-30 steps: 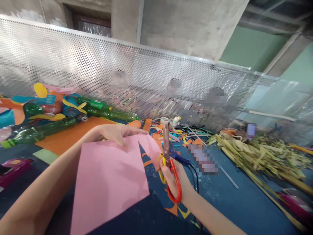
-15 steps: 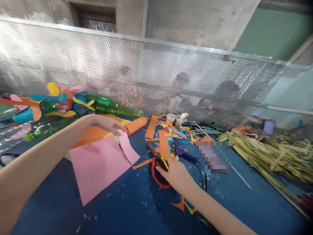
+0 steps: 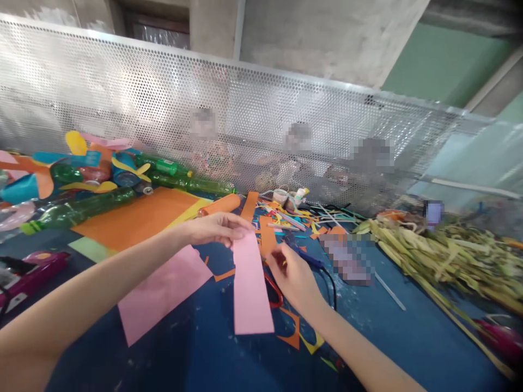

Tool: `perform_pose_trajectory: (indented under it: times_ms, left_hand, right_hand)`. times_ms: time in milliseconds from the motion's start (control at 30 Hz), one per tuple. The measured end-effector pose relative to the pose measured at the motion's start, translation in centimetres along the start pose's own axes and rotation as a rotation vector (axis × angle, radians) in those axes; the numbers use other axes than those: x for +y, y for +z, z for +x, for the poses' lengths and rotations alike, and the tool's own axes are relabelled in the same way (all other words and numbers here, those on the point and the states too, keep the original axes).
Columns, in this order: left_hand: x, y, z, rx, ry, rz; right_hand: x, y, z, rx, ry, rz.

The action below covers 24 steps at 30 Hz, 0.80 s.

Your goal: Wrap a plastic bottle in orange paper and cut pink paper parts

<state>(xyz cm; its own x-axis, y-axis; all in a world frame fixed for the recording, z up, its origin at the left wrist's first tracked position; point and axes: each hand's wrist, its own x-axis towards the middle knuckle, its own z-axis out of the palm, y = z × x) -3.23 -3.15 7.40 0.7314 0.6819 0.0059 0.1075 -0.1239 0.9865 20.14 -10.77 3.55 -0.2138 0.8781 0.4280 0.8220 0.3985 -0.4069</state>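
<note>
A pink paper strip [image 3: 251, 288] hangs from my left hand [image 3: 218, 228], its top end pinched between thumb and fingers. Just to the right of the strip is my right hand [image 3: 296, 277], its fingers loosely curled and apart, with nothing visible in them. Behind the strip and right hand, the scissors show only part of a red handle [image 3: 277, 294]. On the table below my left forearm lies a larger pink sheet [image 3: 163, 296], partly covered by the arm. An orange paper strip [image 3: 267, 234] lies behind my right hand.
Orange sheets [image 3: 134, 215] and green plastic bottles [image 3: 85, 209] lie at the left. Paper scraps [image 3: 292, 332] are scattered on the blue table [image 3: 196, 354]. A blue glue gun [image 3: 310, 258] sits right of centre, dried husks [image 3: 441, 256] farther right. A perforated metal panel [image 3: 163, 103] stands behind.
My left hand has lifted the pink strip off the large sheet and carried it right, in front of the scissors. My right hand has let go of the scissors and come up beside the strip.
</note>
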Motion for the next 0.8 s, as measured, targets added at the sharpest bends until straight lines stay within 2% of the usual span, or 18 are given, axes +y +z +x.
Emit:
perform_pose_trajectory:
  times_ms: [67, 133, 167, 267, 300, 400, 467, 667, 800]
  left_hand:
    - [-2.0, 1.0, 0.6, -0.06, -0.063, 0.166]
    - [-3.6, 2.3, 0.9, -0.007, -0.04, 0.461]
    - [-4.2, 3.0, 0.8, 0.07, 0.021, 0.619]
    - [-5.0, 5.3, -0.4, 0.436, 0.259, 0.953]
    - [-5.0, 6.1, -0.9, 0.472, 0.306, 1.012]
    - [-4.9, 7.7, -2.9, 0.265, 0.403, 1.052]
    - [-5.3, 8.1, -4.0, 0.142, 0.421, 1.026]
    - [-6.9, 8.2, -5.0, 0.149, 0.453, 1.034]
    - [-7.0, 8.2, -5.0, 0.145, 0.432, 1.044]
  right_hand:
    - [0.3, 0.3, -0.1, -0.05, 0.042, 0.029]
    - [0.8, 0.9, -0.1, -0.112, 0.057, -0.004]
    - [1.1, 1.3, -0.1, -0.143, 0.057, -0.021]
    - [1.8, 2.3, -0.1, -0.217, 0.034, -0.044]
    - [1.9, 2.4, -0.1, -0.234, 0.02, -0.052]
    - [1.9, 2.3, -0.3, -0.268, -0.031, -0.097]
    - [1.6, 1.9, -0.5, -0.29, -0.061, -0.132]
    - [1.0, 1.1, -0.7, -0.359, -0.079, -0.137]
    - [1.3, 1.5, -0.5, -0.36, -0.075, -0.111]
